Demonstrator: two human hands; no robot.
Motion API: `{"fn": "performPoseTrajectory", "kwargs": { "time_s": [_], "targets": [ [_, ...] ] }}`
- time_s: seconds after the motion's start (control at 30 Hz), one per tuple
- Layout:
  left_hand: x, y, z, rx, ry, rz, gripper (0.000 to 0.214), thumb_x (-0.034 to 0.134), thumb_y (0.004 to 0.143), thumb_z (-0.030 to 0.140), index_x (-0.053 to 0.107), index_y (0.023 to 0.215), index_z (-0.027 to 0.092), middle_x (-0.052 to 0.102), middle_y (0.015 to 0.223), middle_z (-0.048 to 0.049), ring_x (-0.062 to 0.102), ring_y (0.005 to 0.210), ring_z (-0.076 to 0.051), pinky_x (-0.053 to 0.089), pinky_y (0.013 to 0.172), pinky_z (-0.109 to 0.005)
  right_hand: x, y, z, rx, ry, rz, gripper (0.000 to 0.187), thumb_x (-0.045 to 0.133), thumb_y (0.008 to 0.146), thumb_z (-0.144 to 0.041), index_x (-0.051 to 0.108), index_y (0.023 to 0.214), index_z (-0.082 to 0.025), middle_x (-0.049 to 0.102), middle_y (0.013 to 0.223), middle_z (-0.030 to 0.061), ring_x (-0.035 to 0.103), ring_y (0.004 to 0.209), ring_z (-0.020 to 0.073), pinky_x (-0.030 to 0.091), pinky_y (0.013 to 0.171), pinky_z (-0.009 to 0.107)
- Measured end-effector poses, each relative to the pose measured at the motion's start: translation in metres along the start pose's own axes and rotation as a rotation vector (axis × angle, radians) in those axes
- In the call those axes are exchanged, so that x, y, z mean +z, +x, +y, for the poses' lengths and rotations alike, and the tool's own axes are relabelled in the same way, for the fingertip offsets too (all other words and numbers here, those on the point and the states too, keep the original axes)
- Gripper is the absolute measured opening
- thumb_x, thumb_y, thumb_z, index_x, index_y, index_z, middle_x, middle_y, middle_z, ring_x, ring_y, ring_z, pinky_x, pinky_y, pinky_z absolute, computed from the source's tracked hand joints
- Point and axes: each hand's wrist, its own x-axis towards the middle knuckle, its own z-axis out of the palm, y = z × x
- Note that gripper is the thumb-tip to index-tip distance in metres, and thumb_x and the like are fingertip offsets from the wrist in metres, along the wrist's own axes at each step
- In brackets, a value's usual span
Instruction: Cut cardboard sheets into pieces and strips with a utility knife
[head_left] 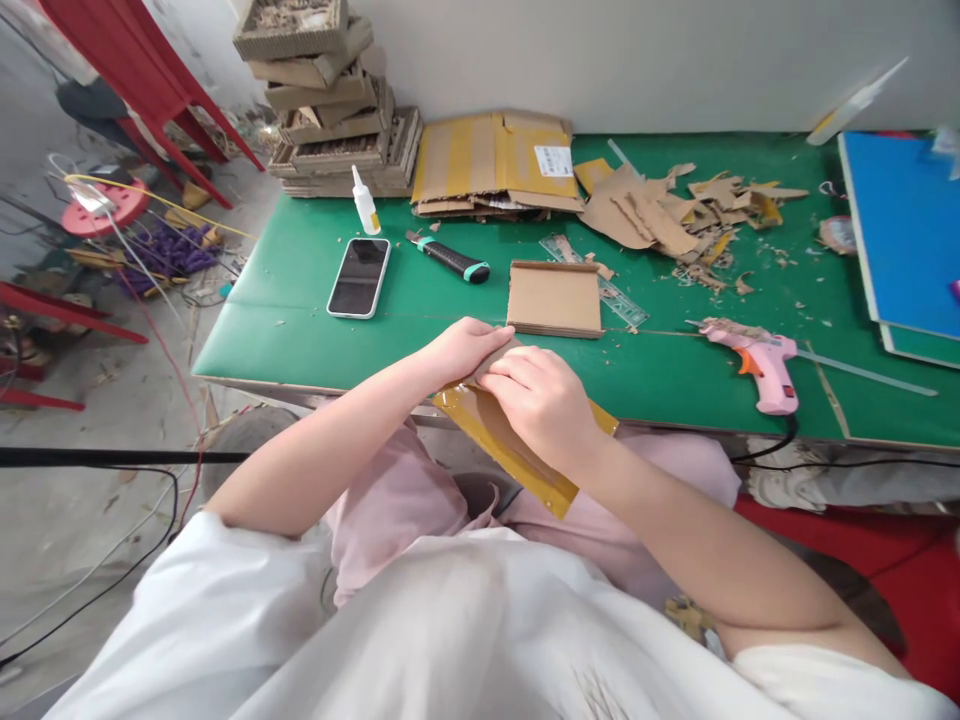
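Both of my hands grip a piece of cardboard (517,447) faced with shiny brown tape, held over my lap at the table's front edge. My left hand (471,350) is closed on its far left end. Close beside it, my right hand (541,400) pinches the upper edge with bent fingers, hiding part of the piece. Just beyond my hands lies a shallow cardboard tray (555,297) with folded-up edges. A clear ruler (626,305) sits partly under that tray. Farther left are a box cutter (454,260) and a phone (359,278).
On the green table (255,330), cardboard trays (330,125) are stacked at back left beside a flattened taped box (487,160) and a glue bottle (365,205). Torn cardboard scraps (652,215) spread behind. At right are a pink glue gun (769,365) with its cord and a blue board (911,230).
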Motion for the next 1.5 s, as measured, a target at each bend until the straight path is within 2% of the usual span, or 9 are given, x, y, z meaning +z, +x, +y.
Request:
{"fn": "performPoseTrajectory", "kwargs": {
  "time_s": [0.17, 0.3, 0.57, 0.67, 0.87, 1.27, 1.37, 1.43, 1.5],
  "targets": [
    [0.000, 0.001, 0.004, 0.072, 0.106, 0.102, 0.041, 0.051, 0.081, 0.044, 0.047, 0.051, 0.017, 0.044, 0.053, 0.0041, 0.035, 0.055, -0.009, 0.029, 0.054, -0.025, -0.004, -0.007, -0.001, -0.058, -0.065, 0.117, 0.022, 0.049, 0.086, -0.007, 0.069, 0.083, -0.016, 0.070, 0.078, 0.0042, 0.065, 0.079, 0.0134, 0.056, 0.074, 0.027],
    [-0.003, 0.001, 0.007, 0.068, 0.165, 0.082, 0.041, 0.050, 0.083, 0.045, 0.049, 0.053, 0.016, 0.043, 0.054, 0.0040, 0.035, 0.055, -0.009, 0.028, 0.052, -0.024, -0.011, -0.012, -0.004, -0.075, -0.010, 0.153, 0.019, 0.052, 0.083, -0.005, 0.068, 0.084, -0.015, 0.070, 0.077, 0.0037, 0.066, 0.078, 0.0135, 0.057, 0.085, 0.030],
    [-0.004, -0.005, 0.015, 0.056, 0.217, 0.014, 0.043, 0.049, 0.085, 0.046, 0.056, 0.056, 0.015, 0.048, 0.054, 0.0018, 0.036, 0.050, -0.009, 0.027, 0.050, -0.025, -0.017, -0.026, -0.007, -0.043, 0.123, 0.176, 0.024, 0.055, 0.081, -0.003, 0.067, 0.097, -0.016, 0.070, 0.085, 0.0055, 0.067, 0.088, 0.0161, 0.058, 0.086, 0.031],
    [-0.007, -0.003, 0.013, 0.034, 0.206, 0.023, 0.042, 0.051, 0.084, 0.047, 0.057, 0.058, 0.015, 0.048, 0.054, 0.0015, 0.036, 0.049, -0.008, 0.027, 0.050, -0.025, -0.025, -0.030, -0.009, -0.061, 0.166, 0.155, 0.024, 0.057, 0.080, -0.004, 0.065, 0.098, -0.015, 0.070, 0.086, 0.0065, 0.067, 0.090, 0.0167, 0.058, 0.087, 0.032],
    [-0.020, 0.001, 0.004, -0.072, 0.134, 0.022, 0.039, 0.053, 0.081, 0.050, 0.064, 0.066, 0.015, 0.059, 0.063, -0.0021, 0.051, 0.052, -0.012, 0.035, 0.049, -0.024, -0.039, -0.033, -0.011, -0.086, 0.272, 0.101, 0.021, 0.057, 0.079, -0.002, 0.063, 0.096, -0.012, 0.070, 0.086, 0.0088, 0.067, 0.089, 0.0170, 0.058, 0.087, 0.035],
    [-0.028, 0.002, 0.001, -0.049, 0.180, -0.038, 0.042, 0.052, 0.081, 0.053, 0.067, 0.069, 0.015, 0.065, 0.069, -0.0041, 0.055, 0.056, -0.014, 0.040, 0.052, -0.025, -0.060, -0.034, -0.012, 0.012, 0.434, 0.072, 0.024, 0.050, 0.082, 0.000, 0.059, 0.096, -0.017, 0.067, 0.086, 0.0061, 0.066, 0.090, 0.0151, 0.058, 0.085, 0.033],
    [-0.029, 0.007, -0.002, -0.014, 0.290, 0.012, 0.044, 0.049, 0.082, 0.053, 0.066, 0.069, 0.015, 0.064, 0.069, -0.0028, 0.053, 0.058, -0.013, 0.038, 0.053, -0.025, -0.058, -0.033, -0.009, 0.171, 0.380, 0.032, 0.019, 0.058, 0.082, -0.013, 0.055, 0.099, -0.020, 0.066, 0.087, 0.0048, 0.066, 0.086, 0.0151, 0.057, 0.075, 0.028],
    [-0.029, 0.011, -0.002, 0.053, 0.391, 0.046, 0.045, 0.048, 0.083, 0.054, 0.064, 0.067, 0.015, 0.062, 0.068, -0.0014, 0.051, 0.060, -0.013, 0.036, 0.055, -0.025, -0.054, -0.030, -0.008, 0.251, 0.310, -0.019, 0.038, 0.065, 0.080, -0.034, 0.051, 0.112, -0.020, 0.065, 0.095, 0.0071, 0.065, 0.088, 0.0177, 0.056, 0.071, 0.030],
    [-0.026, 0.014, 0.000, 0.128, 0.480, 0.054, 0.046, 0.046, 0.085, 0.053, 0.061, 0.064, 0.015, 0.060, 0.066, 0.0000, 0.048, 0.060, -0.012, 0.034, 0.057, -0.025, -0.046, -0.025, -0.010, 0.193, 0.195, -0.089, 0.063, 0.063, 0.076, -0.052, 0.046, 0.124, -0.016, 0.064, 0.105, 0.0120, 0.062, 0.095, 0.0216, 0.054, 0.076, 0.035]
  ]
}}
